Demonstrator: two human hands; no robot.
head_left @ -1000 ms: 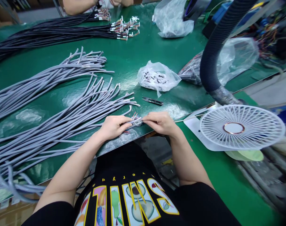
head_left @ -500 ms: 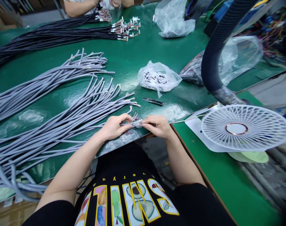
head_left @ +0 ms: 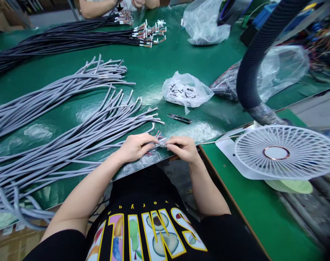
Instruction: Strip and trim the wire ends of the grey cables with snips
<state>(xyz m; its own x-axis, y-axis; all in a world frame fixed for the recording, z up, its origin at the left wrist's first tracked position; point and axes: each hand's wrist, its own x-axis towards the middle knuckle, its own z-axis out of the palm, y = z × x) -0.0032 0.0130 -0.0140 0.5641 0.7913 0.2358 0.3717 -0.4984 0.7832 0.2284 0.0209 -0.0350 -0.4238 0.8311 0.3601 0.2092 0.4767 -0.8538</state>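
Note:
Near the table's front edge, my left hand (head_left: 136, 146) pinches a grey cable close to its stripped end (head_left: 162, 142). My right hand (head_left: 183, 148) faces it, thumb and fingers closed on the whitish, frayed material at that end. Fine red and blue wires (head_left: 158, 135) show just behind the fingertips. To the left spreads a bundle of grey cables (head_left: 80, 139), their ends pointing toward my hands. A pair of thread snips (head_left: 179, 118) lies beyond my right hand, and behind it sits a clear plastic bag (head_left: 186, 90) of small white and black pieces.
A white fan (head_left: 287, 152) and a dark flexible duct (head_left: 247, 72) stand at the right. More grey cables (head_left: 58, 85) and black cables with white connectors (head_left: 86, 40) lie farther back. Across the table are a co-worker's arms (head_left: 99, 8). Plastic bags (head_left: 205, 25) rest at the back.
My hands have come slightly closer together at the cable end, and the whitish material there looks more spread. The whole view has shifted slightly; the snips and bags stay in place.

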